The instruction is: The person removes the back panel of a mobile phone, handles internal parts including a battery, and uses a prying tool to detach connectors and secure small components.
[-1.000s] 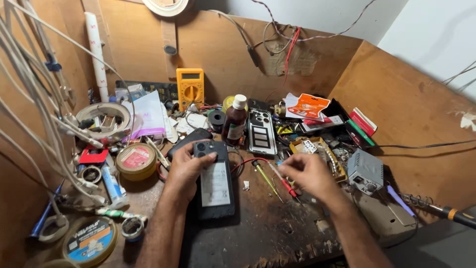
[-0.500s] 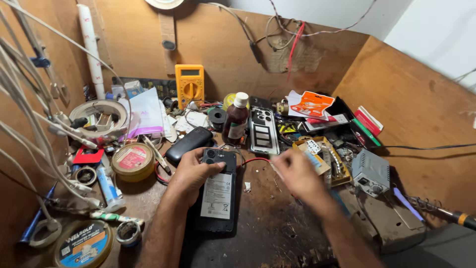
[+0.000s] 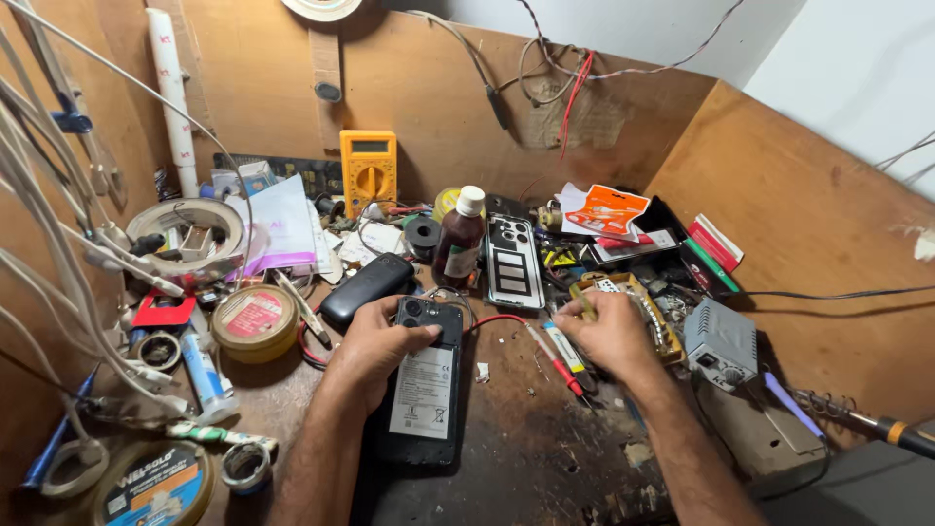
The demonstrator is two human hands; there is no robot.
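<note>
Wooden panels enclosed the scarred brown workbench on three sides, with loose wires hanging along the back and left walls. At the centre of the bench lay an opened black smartphone, back cover removed, its white-labelled battery facing up and its camera module toward the rear wall. The left hand rested on the phone's upper left edge, thumb across the camera end, gripping it against the bench. The right hand was well to the right of the phone, fingers curled around a thin yellowish tool whose kind could not be determined. Between the hands lay a red-handled screwdriver. Behind the phone stood a brown bottle with a white cap and a yellow digital multimeter. A round yellow tin sat to the left.
</note>
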